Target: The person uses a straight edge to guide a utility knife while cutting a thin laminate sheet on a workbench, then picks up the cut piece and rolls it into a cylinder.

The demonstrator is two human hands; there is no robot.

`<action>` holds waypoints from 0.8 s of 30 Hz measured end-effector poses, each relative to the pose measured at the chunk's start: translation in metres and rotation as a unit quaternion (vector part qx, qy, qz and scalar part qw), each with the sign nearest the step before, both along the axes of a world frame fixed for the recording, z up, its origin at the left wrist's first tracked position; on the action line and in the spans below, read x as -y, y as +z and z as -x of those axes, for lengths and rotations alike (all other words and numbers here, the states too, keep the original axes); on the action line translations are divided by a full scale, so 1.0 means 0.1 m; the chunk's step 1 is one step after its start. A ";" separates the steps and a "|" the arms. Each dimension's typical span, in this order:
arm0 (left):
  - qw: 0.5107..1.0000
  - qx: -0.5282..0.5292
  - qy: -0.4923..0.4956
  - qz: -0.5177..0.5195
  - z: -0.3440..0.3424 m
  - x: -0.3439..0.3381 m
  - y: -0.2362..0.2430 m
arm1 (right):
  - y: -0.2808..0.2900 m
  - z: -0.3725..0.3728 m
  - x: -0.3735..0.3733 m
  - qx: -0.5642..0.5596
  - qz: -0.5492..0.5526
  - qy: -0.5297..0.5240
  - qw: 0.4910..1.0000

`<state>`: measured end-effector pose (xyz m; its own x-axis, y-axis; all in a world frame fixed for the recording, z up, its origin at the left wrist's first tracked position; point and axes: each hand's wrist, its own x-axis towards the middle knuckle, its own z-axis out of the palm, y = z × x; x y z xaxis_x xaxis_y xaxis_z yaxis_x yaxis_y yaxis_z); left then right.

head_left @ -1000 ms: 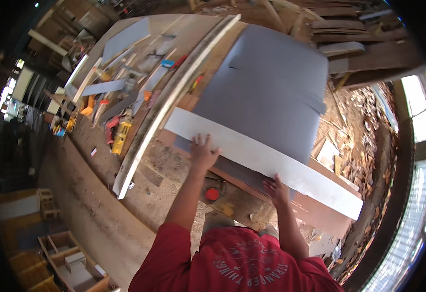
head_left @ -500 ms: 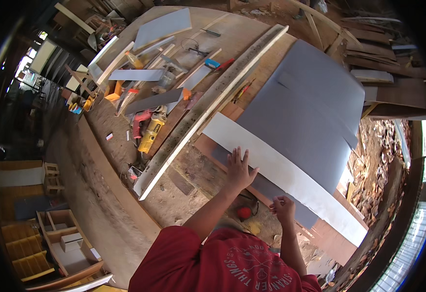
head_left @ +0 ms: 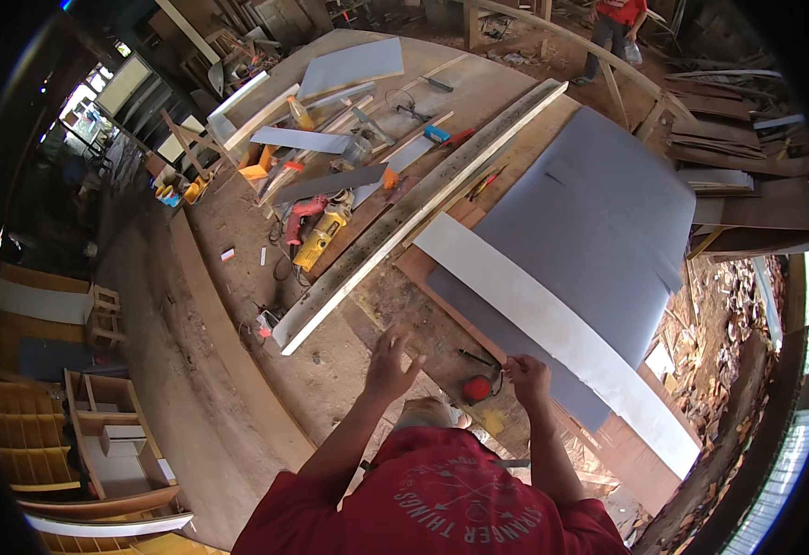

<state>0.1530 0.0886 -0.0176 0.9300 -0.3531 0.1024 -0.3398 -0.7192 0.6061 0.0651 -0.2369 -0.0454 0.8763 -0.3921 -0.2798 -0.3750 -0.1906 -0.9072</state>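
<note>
The left hand [head_left: 391,365] hovers, fingers spread; the right hand [head_left: 527,377] curls its fingers near the grey sheet [head_left: 594,222], pinching anything or not I can't tell; a white board [head_left: 552,324] lies across that sheet

A dusty wooden bench [head_left: 235,220] carries a long beam [head_left: 417,211] slanting toward its far edge. Toward the left edge lie a red power tool [head_left: 304,218] and a yellow power tool [head_left: 322,240], with a grey panel [head_left: 353,68] by the far edge; toward the right edge lies a brown board [head_left: 640,466] under a large grey sheet [head_left: 594,217].
</note>
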 end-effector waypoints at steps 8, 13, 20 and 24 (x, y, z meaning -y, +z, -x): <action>0.996 0.039 0.064 0.040 0.20 -0.71 0.05 | 0.05 0.08 -0.31 0.020 0.027 -0.055 0.998; 0.995 -0.002 0.015 0.096 -0.96 -0.55 0.10 | 0.11 -0.27 -0.50 0.020 0.085 -0.059 0.994; 0.981 0.070 -0.093 0.158 -3.81 1.00 -0.17 | 0.21 -0.77 -1.07 -0.050 0.117 -0.118 0.985; 0.985 0.144 -0.059 0.070 -5.36 1.75 -0.53 | 0.17 -0.67 -1.37 -0.072 0.125 -0.137 0.980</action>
